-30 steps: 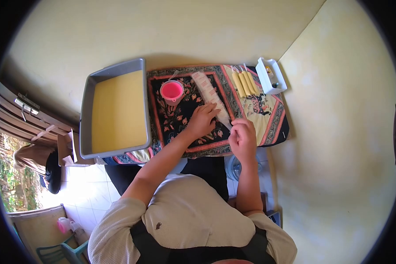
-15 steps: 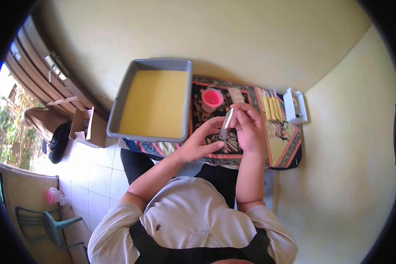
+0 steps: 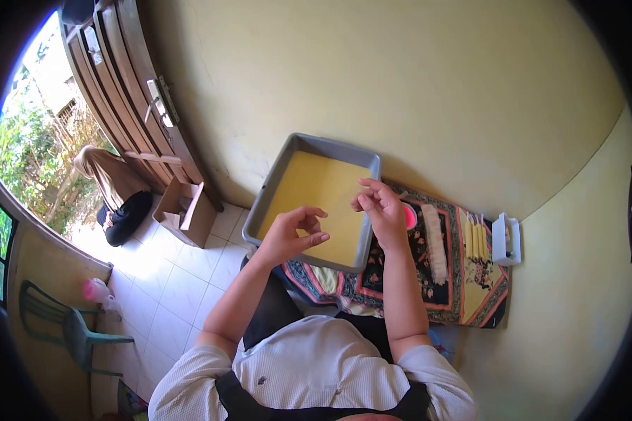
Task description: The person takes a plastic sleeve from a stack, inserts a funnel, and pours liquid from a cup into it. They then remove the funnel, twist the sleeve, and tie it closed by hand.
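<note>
Over the lower part of the grey tray (image 3: 373, 165) with its yellow contents (image 3: 323, 186), my left hand (image 3: 296, 235) has its thumb and curled fingers apart, with nothing visible between them. My right hand (image 3: 383, 214) is raised above the tray's right edge, its fingers bent in towards the thumb; what they hold, if anything, cannot be made out. Just right of this hand is a pink cup (image 3: 410, 217), partly hidden. A long pale strip (image 3: 434, 245) lies on the patterned cloth (image 3: 453, 298).
Several yellow sticks (image 3: 477, 238) lie beside a white container (image 3: 506, 240) at the cloth's right. An open cardboard box (image 3: 193, 217) stands on the tiled floor near the wooden door (image 3: 126, 84). A green chair (image 3: 77, 330) is at the lower left.
The view has swung left, so the tray and cloth appear further right and lower. Both hands have moved from above the cloth to the tray. The shiny flat piece between them is no longer visible.
</note>
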`<state>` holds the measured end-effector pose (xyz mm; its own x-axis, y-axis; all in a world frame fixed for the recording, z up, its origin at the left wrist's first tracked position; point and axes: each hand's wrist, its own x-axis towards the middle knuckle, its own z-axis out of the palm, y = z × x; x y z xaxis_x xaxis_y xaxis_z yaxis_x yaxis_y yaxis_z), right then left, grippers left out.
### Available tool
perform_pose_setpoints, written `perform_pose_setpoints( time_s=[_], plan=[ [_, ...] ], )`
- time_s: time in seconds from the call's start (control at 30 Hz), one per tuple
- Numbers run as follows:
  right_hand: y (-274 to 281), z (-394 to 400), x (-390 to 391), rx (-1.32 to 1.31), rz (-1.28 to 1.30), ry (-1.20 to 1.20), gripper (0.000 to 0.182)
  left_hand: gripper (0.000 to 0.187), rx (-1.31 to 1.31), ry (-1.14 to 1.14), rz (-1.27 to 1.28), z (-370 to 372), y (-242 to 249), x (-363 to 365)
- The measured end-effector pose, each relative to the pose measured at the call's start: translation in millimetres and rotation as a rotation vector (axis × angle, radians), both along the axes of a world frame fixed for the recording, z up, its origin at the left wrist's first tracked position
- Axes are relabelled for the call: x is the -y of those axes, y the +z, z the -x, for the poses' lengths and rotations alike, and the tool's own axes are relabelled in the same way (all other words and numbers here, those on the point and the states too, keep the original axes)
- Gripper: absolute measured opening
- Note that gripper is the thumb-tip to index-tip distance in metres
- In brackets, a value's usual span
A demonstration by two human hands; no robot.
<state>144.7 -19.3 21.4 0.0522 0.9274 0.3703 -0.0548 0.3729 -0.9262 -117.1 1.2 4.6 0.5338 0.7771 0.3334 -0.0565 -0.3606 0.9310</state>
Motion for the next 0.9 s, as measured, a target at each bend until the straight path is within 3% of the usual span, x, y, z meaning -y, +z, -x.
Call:
perform_pose_setpoints(
  time_s=[0.17, 0.3, 0.53, 0.7, 0.8, 0.9],
  plan=[
    [-9.3, 6.5, -20.8, 0.112, 0.03, -0.053, 0.037, 0.038, -0.174, 0.05, -0.08, 9.7, 18.4, -34.9],
    [-15.1, 18.6, -25.0, 0.025, 0.028, -0.114, 0.031, 0.039, -0.302, 0.046, -0.102, 3.9, 30.4, -56.6],
    [-32.3, 14.1, -33.3, -0.165, 0.093, -0.233, 0.021, 0.04, -0.241, 0.102, -0.044, 0.7, 2.4, -54.1],
    [-36.8, -5.2, -35.2, -0.236, 0.092, -0.243, 0.021, 0.041, -0.23, 0.171, -0.035, 6.6, -15.4, -41.3],
    [-39.9, -18.3, -35.2, -0.263, 0.072, -0.217, 0.022, 0.039, -0.145, 0.173, 0.119, 10.3, -24.7, -34.2],
    [-32.3, -19.4, -28.8, -0.311, 0.024, -0.21, 0.022, 0.037, -0.196, 0.201, 0.053, 12.9, -30.2, -31.5]
  ],
)
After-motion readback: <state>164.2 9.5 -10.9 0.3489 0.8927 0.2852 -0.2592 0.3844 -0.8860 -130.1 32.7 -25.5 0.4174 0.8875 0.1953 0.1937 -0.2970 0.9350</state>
